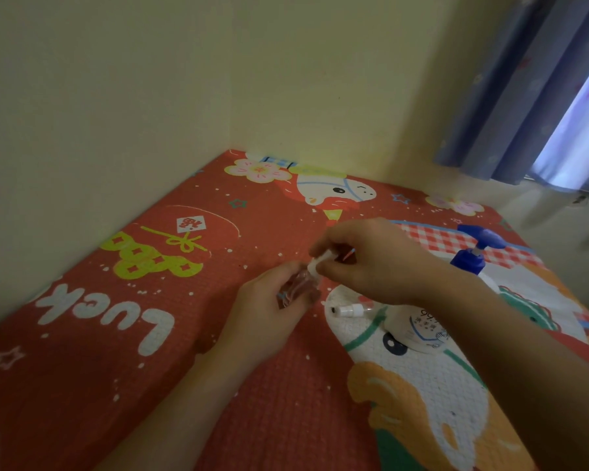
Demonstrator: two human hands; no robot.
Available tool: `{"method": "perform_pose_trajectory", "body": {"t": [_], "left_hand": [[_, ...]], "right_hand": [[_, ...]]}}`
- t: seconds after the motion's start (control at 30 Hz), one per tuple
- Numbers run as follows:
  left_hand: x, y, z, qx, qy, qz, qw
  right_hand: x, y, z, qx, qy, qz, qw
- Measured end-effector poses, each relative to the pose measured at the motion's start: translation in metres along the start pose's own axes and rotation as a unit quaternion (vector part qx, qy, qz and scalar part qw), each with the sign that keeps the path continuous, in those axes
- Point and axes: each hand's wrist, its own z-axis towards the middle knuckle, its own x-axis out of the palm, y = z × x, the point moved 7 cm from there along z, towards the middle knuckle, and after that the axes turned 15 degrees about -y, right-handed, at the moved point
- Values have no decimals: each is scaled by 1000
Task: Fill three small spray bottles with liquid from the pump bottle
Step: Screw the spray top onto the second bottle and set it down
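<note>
Two hands on one bottle right now, all from the head view. Your left hand (269,300) has its fingers curled around a small clear plastic spray bottle (295,288), holding it just above the red cartoon-print foam mat (184,334) near the middle of the picture. Your right hand (364,260) is pinching the white spray cap (315,263) at the bottle's neck, fingers tight on it. I can't tell if you're twisting it off or on, and I can't see any liquid level through the plastic either.

Another small spray bottle with a white nozzle (351,310) is lying on its side at about 4 o'clock from your left hand, close by. The white pump bottle with the blue pump head (470,260) stands at roughly 3 o'clock, partly hidden behind your right forearm. A third little bottle isn't visible anywhere.

My guess: you're at the cap step on one bottle. If it's coming off, next you'll want the open neck right under the blue spout, held upright and steady, because that opening is narrow and the stuff will dribble onto the mat.
</note>
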Motion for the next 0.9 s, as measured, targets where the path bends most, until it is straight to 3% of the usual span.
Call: {"method": "perform_pose_trajectory", "body": {"t": [0.23,0.43,0.57,0.7,0.9], "left_hand": [[0,0,-2,4,2,4,1000],[2,-5,-3,19,7,6,1000],[1,-6,-2,15,5,10,1000],[0,-6,-2,15,-4,-2,1000],[0,-2,-1,10,-7,-4,1000]], "right_hand": [[4,5,5,-48,-36,-58,996],[14,0,7,-1,-24,-144,989],[11,-3,0,44,-17,-72,996],[4,3,-1,-2,26,15,1000],[7,3,0,-7,36,-20,999]]}}
